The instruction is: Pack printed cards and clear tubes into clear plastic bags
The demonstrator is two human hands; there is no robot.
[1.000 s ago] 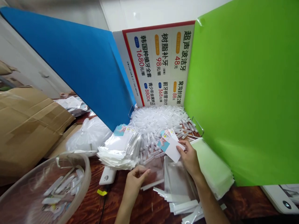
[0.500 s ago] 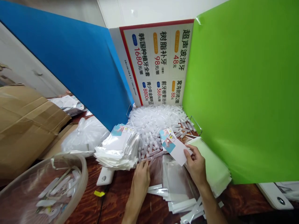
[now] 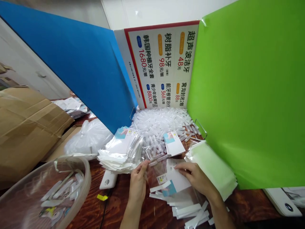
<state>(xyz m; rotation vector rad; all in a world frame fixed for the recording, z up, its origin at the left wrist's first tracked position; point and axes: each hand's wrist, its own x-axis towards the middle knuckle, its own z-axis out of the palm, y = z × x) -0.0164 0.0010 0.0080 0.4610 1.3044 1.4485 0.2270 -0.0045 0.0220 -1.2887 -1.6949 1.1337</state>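
Observation:
My left hand (image 3: 139, 182) is closed, thumb against forefinger, at the upper corner of a clear plastic bag (image 3: 153, 173). My right hand (image 3: 199, 178) has its bent fingers on the far end of a white and blue printed card (image 3: 178, 181). This card lies over the clear bags, its blue picture end toward me; whether it is inside one, I cannot tell. Beyond it rests a small stack of matching cards (image 3: 175, 144). A heap of small white plastic tubes (image 3: 159, 122) fills the back. Left of my left hand is a pile of bagged cards (image 3: 121, 152).
Blue (image 3: 71, 60) and green (image 3: 245, 95) boards flank a printed price board (image 3: 162, 66). A stack of pale green-white sheets (image 3: 212, 168) lies at right. At left stand a clear tub (image 3: 87, 178) with loose pieces, a white plastic bag (image 3: 88, 140) and a cardboard box (image 3: 30, 127).
My right hand has brought the card down toward me from the stack and turned it, onto the clear bags. My left fingers have gone from lying on the bag's edge to pinching it.

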